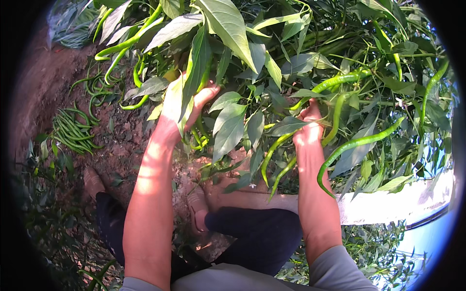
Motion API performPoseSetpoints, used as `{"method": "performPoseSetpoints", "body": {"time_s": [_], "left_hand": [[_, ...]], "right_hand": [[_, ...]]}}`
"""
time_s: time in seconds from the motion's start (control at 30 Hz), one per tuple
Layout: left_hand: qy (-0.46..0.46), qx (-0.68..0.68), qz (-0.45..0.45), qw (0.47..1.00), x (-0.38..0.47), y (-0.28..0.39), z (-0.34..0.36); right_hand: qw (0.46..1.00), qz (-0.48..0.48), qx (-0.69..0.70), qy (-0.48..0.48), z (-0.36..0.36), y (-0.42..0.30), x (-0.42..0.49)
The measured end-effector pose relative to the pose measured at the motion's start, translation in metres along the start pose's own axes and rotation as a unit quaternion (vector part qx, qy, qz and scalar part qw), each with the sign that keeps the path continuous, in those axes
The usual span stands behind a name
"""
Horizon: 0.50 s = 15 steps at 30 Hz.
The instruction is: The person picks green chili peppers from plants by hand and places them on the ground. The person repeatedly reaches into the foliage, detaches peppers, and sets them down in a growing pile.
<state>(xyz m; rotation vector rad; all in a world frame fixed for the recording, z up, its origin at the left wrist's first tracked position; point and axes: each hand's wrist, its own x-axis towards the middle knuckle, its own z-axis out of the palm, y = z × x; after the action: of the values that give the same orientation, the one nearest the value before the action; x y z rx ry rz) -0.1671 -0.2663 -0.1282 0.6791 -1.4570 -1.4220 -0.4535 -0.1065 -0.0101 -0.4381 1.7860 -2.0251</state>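
Observation:
Pepper plants [231, 134] with long green chilli peppers fill the space before me. My left hand [184, 100] reaches up into the foliage, thumb out to the right; large leaves cover most of its fingers, so its grip is hidden. Close by that hand hangs a curved green chilli [136, 105]. Among the stems on the right is my right hand [310, 118], its fingers bent and partly behind leaves. A thick green chilli [338, 80] lies just above it, and another long chilli [358, 143] hangs across my right forearm. Whether the right hand holds anything is unclear.
Picked green chillies lie in a pile [74, 132] on the bare soil [113, 134] at left, with looser ones above. A clear plastic bag [71, 27] stands at top left. A pale raised ledge [393, 203] runs along the lower right.

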Motion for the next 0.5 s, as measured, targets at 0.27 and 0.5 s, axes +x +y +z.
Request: {"method": "performPoseSetpoints", "body": {"time_s": [0.27,0.5], "left_hand": [[0.007,-0.119,-0.067,0.991,-0.012,0.023,-0.005],[0.003,-0.113,-0.075,0.991,-0.011,0.027,-0.007]], "right_hand": [[0.981,-0.148,-0.122,0.026,0.012,0.002,-0.015],[0.947,-0.160,-0.268,-0.070,0.016,0.000,-0.017]]}}
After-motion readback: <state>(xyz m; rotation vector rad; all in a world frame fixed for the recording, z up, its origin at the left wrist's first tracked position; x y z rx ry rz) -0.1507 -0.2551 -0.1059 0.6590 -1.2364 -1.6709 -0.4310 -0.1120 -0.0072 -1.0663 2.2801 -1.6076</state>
